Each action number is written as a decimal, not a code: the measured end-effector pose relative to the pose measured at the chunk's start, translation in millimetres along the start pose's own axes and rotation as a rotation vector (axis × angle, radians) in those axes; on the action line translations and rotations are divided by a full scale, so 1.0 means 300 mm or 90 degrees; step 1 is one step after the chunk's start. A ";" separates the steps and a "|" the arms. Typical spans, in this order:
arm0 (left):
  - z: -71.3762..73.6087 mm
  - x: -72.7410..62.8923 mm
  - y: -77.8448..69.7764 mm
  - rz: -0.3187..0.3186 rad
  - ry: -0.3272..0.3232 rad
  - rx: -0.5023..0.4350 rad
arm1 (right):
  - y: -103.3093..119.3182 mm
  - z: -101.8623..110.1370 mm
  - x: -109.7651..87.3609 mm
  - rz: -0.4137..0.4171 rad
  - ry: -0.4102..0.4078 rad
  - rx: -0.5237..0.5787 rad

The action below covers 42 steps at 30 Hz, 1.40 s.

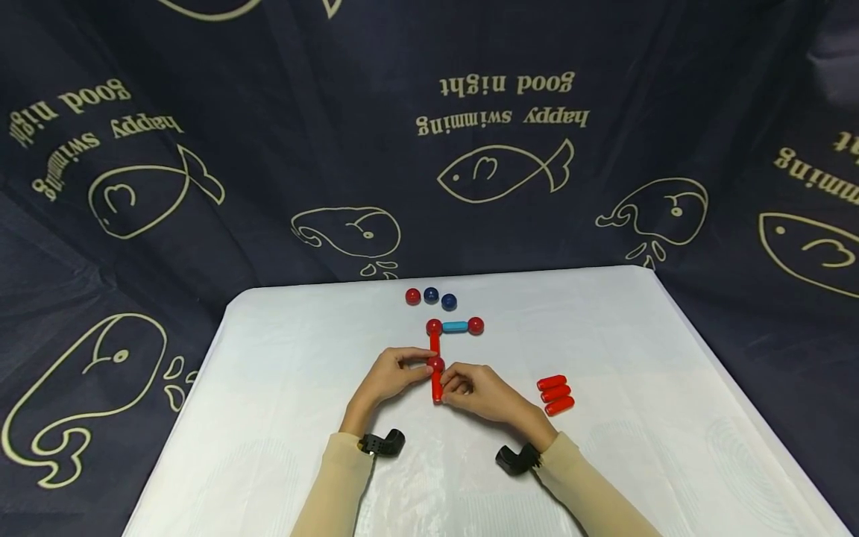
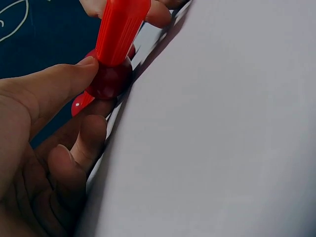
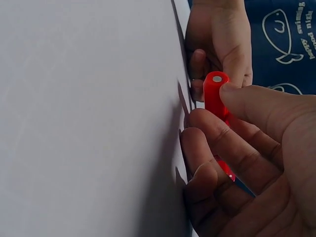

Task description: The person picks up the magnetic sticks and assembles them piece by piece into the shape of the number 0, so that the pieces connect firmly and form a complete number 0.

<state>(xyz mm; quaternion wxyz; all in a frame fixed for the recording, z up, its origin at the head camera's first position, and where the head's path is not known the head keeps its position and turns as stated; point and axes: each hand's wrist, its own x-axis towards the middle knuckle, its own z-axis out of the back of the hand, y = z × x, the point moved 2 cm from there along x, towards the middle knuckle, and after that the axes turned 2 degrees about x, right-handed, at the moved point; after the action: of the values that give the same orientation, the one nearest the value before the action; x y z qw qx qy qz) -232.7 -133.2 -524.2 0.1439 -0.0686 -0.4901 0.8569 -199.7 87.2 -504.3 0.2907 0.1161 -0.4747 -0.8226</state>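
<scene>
My left hand (image 1: 396, 373) pinches a red ball (image 1: 436, 364) between thumb and fingers at the middle of the table. My right hand (image 1: 479, 389) holds a red rod (image 1: 437, 388) whose far end meets that ball; in the right wrist view its near end (image 3: 217, 79) shows a small silvery disc beside my thumb. In the left wrist view the ridged rod (image 2: 118, 34) stands against the ball (image 2: 111, 81). Beyond the pinched ball, another red rod (image 1: 435, 344) leads to a red ball (image 1: 434, 327). From there a light-blue rod (image 1: 455, 327) reaches a further red ball (image 1: 476, 325).
Near the far table edge sit a loose red ball (image 1: 412, 297) and two dark blue balls (image 1: 431, 295). Three loose red rods (image 1: 555, 393) lie side by side to the right of my right hand. A dark cloth (image 1: 335, 134) with fish drawings hangs behind the white table (image 1: 282, 350).
</scene>
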 end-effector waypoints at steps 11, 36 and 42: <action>0.001 -0.002 0.005 -0.005 -0.001 0.009 | 0.007 -0.009 0.001 0.022 0.012 0.012; 0.002 -0.002 -0.002 -0.010 -0.001 0.023 | 0.021 -0.029 0.007 0.041 0.038 -0.067; 0.002 -0.002 -0.001 -0.015 0.000 0.024 | 0.020 -0.036 0.013 0.035 0.040 -0.084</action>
<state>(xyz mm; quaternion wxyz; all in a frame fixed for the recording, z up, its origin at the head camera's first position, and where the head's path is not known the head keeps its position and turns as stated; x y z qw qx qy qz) -232.3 -133.8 -523.7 0.1556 -0.0601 -0.4747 0.8642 -195.5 75.1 -504.4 0.3348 0.1095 -0.4128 -0.8400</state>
